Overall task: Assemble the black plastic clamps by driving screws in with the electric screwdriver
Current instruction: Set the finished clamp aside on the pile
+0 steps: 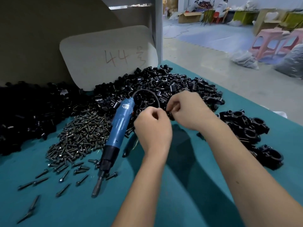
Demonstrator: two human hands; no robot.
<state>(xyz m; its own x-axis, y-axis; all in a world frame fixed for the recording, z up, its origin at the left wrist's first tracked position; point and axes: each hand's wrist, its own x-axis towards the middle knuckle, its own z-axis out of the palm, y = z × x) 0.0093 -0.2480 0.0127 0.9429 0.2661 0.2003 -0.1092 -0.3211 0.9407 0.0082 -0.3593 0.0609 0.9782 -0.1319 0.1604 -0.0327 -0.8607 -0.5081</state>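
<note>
My hands meet just in front of the big clamp heap (164, 89), above the teal table (82, 207). My left hand (153, 128) is curled, thumb and fingers bunched toward the right; whatever it pinches is hidden behind its own knuckles, so I cannot tell what it holds, if anything. My right hand (186, 110) sits just beside it, fingers bent inward round a small black piece (170, 114) at the fingertips, probably a clamp part, though it blurs into the dark heap behind. The two hands nearly touch at that piece. The screwdriver (117, 130) lies flat on the table just to the left of my left hand, apart from it, blue body pointing up toward the heap, black nose and bit (96, 188) aimed down at me; neither hand is on it. Its black cord (154, 95) loops over the heap toward my right hand. The screws (82, 133) lie in a spread pile left of the screwdriver, with loose ones scattered nearer to me. A row of joined clamps (250, 133) sits beyond my right forearm, to the right. A white board (108, 58) marked 44 leans behind the heap, and another dark pile (29, 112) fills the far left.
</note>
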